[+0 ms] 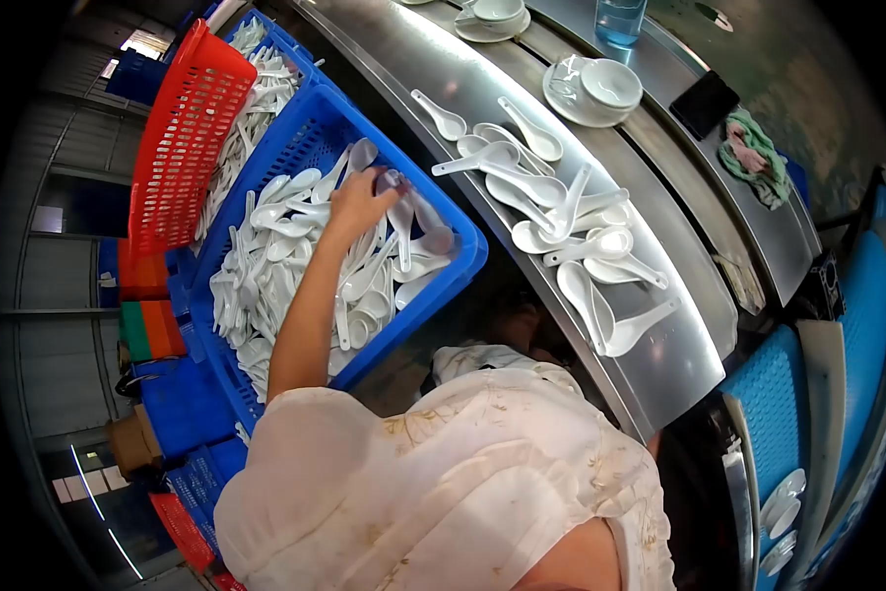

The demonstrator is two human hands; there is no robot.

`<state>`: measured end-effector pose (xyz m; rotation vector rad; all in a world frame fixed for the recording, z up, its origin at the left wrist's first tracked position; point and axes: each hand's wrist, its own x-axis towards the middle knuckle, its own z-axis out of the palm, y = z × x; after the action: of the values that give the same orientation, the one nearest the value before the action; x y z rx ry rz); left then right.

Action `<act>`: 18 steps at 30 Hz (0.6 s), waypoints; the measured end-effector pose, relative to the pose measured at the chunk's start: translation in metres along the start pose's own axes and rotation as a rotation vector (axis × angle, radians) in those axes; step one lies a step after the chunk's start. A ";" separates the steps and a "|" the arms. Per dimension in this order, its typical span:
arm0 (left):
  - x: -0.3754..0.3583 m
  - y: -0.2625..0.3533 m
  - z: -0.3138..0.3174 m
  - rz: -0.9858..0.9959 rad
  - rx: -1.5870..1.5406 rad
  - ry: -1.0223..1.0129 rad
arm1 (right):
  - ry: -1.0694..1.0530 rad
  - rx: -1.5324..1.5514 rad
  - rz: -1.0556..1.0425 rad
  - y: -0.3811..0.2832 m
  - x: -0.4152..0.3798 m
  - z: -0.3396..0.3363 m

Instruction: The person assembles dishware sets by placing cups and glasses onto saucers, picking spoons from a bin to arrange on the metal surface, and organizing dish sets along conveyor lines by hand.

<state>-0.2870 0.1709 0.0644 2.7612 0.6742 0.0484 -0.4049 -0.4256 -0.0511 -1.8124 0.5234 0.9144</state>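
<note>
My left hand (362, 205) is down among the glossy white spoons (285, 231) in the blue plastic crate (411, 340); its fingers are bent, but I can't tell whether they grip one. My right is out of view. I'd call this picking through the heap; lifting one calls for a pinch clear of its neighbours. One hand showing, crate spoons beyond counting, roughly fifteen more overlapping on the curved steel counter (659, 379).

wall (68, 355) — grey panels | light strips (87, 483) — thin, white | counter (650, 379): steel
</note>
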 end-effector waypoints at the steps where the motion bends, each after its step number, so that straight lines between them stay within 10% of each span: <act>1: -0.007 0.007 0.002 0.058 -0.141 -0.079 | 0.010 -0.003 -0.013 0.016 0.013 0.012; 4: -0.040 0.041 -0.008 0.088 -0.505 -0.416 | 0.049 0.014 -0.031 0.052 0.032 0.031; 10: -0.075 0.053 -0.023 0.450 -0.196 0.001 | 0.093 0.063 -0.031 0.087 0.046 0.041; 18: 0.001 0.024 0.020 -0.237 0.035 -0.013 | 0.122 0.085 -0.026 0.099 0.046 0.035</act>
<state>-0.2735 0.1453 0.0520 2.6906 1.0022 -0.0330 -0.4581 -0.4315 -0.1529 -1.8010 0.6051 0.7557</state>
